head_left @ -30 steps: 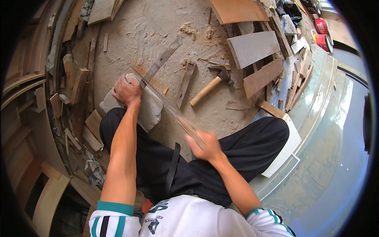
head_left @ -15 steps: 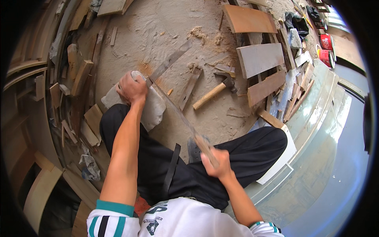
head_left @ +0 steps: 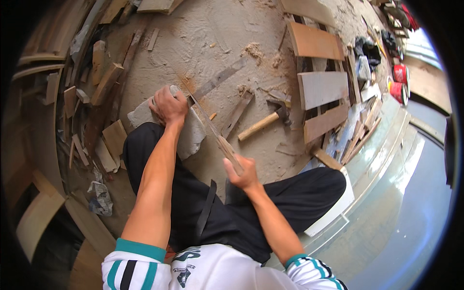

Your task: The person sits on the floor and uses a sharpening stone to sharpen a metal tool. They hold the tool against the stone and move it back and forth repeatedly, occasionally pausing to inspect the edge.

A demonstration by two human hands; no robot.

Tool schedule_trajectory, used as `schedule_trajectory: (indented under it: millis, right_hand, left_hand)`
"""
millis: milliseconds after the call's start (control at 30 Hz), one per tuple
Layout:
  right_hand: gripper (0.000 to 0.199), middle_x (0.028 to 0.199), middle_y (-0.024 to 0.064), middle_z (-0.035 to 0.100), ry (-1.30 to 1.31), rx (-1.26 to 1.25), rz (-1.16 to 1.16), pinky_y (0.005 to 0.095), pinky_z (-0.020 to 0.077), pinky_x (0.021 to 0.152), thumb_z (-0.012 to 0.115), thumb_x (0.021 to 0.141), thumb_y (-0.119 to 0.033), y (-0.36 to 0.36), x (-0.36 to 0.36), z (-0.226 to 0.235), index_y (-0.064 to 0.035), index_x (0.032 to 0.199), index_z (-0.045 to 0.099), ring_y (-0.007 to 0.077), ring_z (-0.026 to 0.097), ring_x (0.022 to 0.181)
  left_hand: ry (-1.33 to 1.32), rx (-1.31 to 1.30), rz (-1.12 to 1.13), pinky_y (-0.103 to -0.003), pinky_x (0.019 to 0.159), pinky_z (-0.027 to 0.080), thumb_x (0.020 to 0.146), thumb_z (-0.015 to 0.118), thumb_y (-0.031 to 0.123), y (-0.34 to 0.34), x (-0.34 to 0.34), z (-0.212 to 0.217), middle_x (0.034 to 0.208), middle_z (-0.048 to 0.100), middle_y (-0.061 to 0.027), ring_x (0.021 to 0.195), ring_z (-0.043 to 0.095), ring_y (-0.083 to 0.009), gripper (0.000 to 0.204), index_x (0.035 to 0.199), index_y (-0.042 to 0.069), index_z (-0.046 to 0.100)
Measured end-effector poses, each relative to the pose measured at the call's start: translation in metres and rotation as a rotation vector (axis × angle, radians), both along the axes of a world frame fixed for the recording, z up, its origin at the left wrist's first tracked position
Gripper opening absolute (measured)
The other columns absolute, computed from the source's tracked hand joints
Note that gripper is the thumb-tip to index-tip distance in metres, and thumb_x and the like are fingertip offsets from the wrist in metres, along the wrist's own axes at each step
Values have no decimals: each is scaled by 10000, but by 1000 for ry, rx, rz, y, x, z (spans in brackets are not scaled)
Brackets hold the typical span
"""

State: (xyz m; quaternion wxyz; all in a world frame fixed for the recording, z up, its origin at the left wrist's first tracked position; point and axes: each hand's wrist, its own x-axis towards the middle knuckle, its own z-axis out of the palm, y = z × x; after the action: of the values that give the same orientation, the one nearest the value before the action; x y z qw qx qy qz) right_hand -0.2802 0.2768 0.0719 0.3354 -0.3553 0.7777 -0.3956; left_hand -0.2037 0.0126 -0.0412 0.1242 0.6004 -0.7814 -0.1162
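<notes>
Forward-left of the right grip (head_left: pixel 244 174), wrapped around its wooden handle (head_left: pixel 228 150), slants a thin tool (head_left: pixel 208 121).

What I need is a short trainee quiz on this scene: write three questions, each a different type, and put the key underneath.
1. Which hand grips the wooden-handled tool? A) left B) right C) both
2. True or false: the hammer is held in the left hand.
3. Fill in: the left hand is on a pale, rough ____.

Key:
1. B, the right hand.
2. False; the hammer lies on the ground.
3. Block.
</notes>
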Motion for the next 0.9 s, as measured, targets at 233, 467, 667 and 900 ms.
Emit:
schedule_trajectory:
  millis: [233,467,667,900]
  right_hand:
    - [146,645,204,612,-56,53,10,365,505,549,671,834,-140,51,8,59,5,852,672,320,678,609]
    - [220,551,83,484,-145,99,30,297,419,528,657,877,-206,-14,-3,31,-3,801,622,160,505,511]
    - [391,670,19,541,-771,219,-120,267,386,597,567,966,-370,-22,-20,46,-23,786,580,100,474,627]
    - [476,567,19,482,-462,434,-71,296,358,513,545,980,-403,-34,-17,49,-7,718,569,99,425,527]
  left_hand:
    - [1,-12,46,-535,1112,195,815,531,293,-3,16,9,1132,636,-123,1173,514,-273,400,1110,40,629]
    - [25,-2,21,-528,1113,197,803,535,302,1,7,8,1145,630,-127,1182,502,-271,413,1099,26,622]
    - [27,0,33,-510,1114,193,796,539,309,0,8,11,1139,629,-126,1178,503,-265,388,1056,32,620]
    - [64,-44,44,-516,1112,194,790,538,291,1,8,7,1125,626,-140,1166,502,-280,379,1038,15,614]
